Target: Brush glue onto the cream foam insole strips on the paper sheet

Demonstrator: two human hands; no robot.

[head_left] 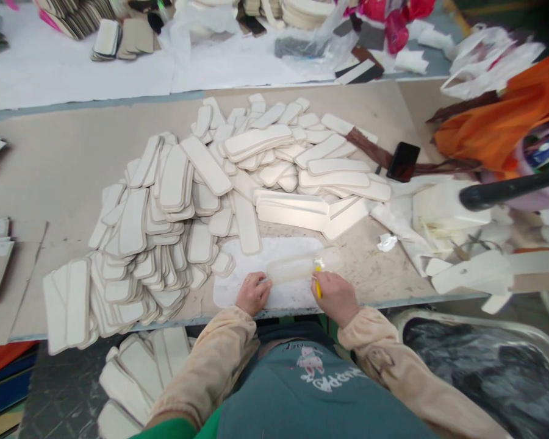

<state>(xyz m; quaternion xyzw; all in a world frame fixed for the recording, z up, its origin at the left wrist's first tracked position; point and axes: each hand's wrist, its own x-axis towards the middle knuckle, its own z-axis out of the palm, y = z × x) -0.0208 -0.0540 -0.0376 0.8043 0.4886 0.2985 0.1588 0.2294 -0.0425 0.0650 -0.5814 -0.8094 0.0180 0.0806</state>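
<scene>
A pale, rounded strip (290, 268) lies on a white sheet (229, 259) at the table's front edge; it looks partly see-through. My left hand (254, 294) is closed at the strip's left end, its fingertips pinching the edge. At the other end, my right hand (336, 296) is wrapped round a slim yellow-handled tool (319, 283), held nearly upright. The tool's tip meets a shiny spot on the strip and is too small to make out. Just behind the sheet is a stack of smooth white strips (293, 210).
Heaped rounded cream pieces (174, 177) cover the table's middle and left. To the right are a black phone (403, 161), a white container (448, 204) with a dark handle (512, 189) jutting across it, and crumpled foil (387, 242). More pieces (137, 372) sit below the left edge.
</scene>
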